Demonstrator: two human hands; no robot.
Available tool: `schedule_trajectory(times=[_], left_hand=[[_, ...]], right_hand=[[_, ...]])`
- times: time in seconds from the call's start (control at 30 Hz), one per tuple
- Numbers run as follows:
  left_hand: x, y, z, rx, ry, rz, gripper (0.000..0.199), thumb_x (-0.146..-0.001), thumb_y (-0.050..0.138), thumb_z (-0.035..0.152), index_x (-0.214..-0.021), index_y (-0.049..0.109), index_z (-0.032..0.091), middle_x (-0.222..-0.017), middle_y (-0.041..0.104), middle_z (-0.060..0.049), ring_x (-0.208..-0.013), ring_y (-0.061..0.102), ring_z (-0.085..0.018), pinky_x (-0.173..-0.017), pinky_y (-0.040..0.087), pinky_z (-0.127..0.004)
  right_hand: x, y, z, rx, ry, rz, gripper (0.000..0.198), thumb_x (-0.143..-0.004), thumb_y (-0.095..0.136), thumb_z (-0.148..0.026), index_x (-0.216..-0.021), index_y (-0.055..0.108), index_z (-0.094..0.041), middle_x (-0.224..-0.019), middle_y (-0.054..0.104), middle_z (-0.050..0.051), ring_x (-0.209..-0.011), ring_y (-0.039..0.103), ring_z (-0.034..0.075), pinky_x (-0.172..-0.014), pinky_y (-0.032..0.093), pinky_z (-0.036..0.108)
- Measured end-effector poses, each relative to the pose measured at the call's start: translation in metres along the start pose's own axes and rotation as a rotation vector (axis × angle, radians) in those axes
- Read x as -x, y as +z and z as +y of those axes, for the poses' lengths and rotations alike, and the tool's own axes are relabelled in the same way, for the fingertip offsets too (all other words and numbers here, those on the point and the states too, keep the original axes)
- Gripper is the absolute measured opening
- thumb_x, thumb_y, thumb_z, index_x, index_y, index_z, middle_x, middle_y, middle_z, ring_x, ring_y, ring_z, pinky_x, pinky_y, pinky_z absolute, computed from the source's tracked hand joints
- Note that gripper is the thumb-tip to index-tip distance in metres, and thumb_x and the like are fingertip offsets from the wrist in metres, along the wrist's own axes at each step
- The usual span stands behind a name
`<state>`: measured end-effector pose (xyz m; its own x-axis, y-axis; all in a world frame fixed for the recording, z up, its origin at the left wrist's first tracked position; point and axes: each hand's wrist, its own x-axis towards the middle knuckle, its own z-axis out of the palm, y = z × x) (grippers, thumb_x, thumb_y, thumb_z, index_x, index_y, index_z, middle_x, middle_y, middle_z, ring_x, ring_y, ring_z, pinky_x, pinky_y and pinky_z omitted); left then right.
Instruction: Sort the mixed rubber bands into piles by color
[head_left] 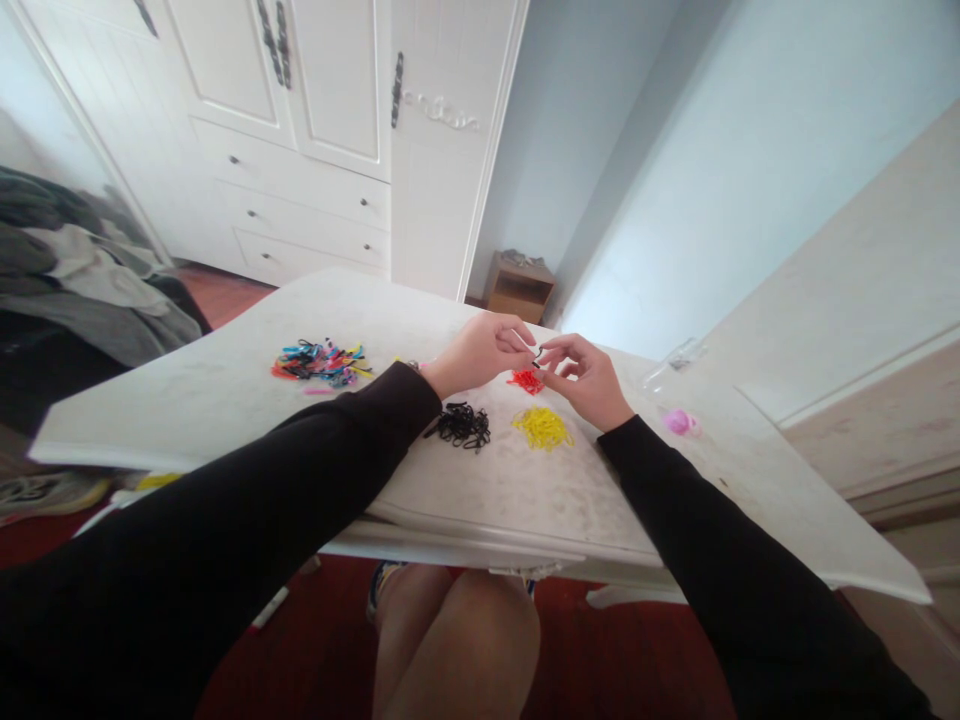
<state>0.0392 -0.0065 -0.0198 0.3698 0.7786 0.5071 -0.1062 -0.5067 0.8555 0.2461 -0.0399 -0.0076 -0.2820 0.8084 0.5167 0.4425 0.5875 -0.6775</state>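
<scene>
My left hand [491, 352] and my right hand [589, 378] meet above the far part of the white table [420, 490]. Between their fingertips is a small black rubber band [538, 357], pinched from both sides. Just below the fingers lies a small heap of red rubber bands [527, 382], partly covered by my hands. Nearer to me are a heap of black rubber bands [463, 427] on the left and a heap of yellow rubber bands [543, 428] on the right. A larger mixed-colour heap of bands [319, 362] is spread left of my left forearm.
Right of my right hand, a pink object [681, 422] and a clear plastic item [675, 365] rest on the table. Behind the table stand a white wardrobe [330, 220] and a small wooden cabinet [519, 290]. Clothes [90, 270] are piled at the left.
</scene>
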Motion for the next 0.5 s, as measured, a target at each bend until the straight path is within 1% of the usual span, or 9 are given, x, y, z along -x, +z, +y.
schedule_trajectory(times=[0.17, 0.33, 0.5], left_hand=[[0.0008, 0.0008, 0.0020, 0.022, -0.028, -0.027, 0.014, -0.075, 0.078, 0.011, -0.086, 0.069, 0.012, -0.075, 0.076, -0.006, -0.069, 0.074, -0.015, -0.062, 0.057, -0.023], [0.0011, 0.0009, 0.0032, 0.012, -0.025, -0.012, 0.014, -0.074, 0.076, 0.007, -0.086, 0.070, 0.012, -0.074, 0.076, -0.005, -0.069, 0.074, -0.014, -0.064, 0.058, -0.023], [0.0004, 0.0000, 0.0002, 0.012, -0.007, -0.013, 0.016, -0.073, 0.078, 0.009, -0.086, 0.070, 0.013, -0.075, 0.076, -0.005, -0.071, 0.074, -0.014, -0.065, 0.058, -0.024]], right_hand=[[0.0003, 0.0011, -0.0043, -0.001, 0.000, 0.034, 0.030, -0.079, 0.079, -0.033, -0.103, 0.066, -0.023, -0.085, 0.075, 0.001, -0.074, 0.066, 0.015, -0.057, 0.045, 0.025], [0.0004, -0.0005, -0.0057, 0.044, -0.008, 0.058, 0.024, -0.081, 0.075, -0.032, -0.101, 0.067, -0.022, -0.083, 0.073, 0.001, -0.072, 0.064, 0.014, -0.057, 0.044, 0.024], [-0.0004, -0.0006, -0.0053, 0.046, -0.011, 0.097, 0.021, -0.079, 0.075, -0.030, -0.098, 0.068, -0.021, -0.082, 0.073, 0.001, -0.071, 0.063, 0.014, -0.055, 0.044, 0.024]])
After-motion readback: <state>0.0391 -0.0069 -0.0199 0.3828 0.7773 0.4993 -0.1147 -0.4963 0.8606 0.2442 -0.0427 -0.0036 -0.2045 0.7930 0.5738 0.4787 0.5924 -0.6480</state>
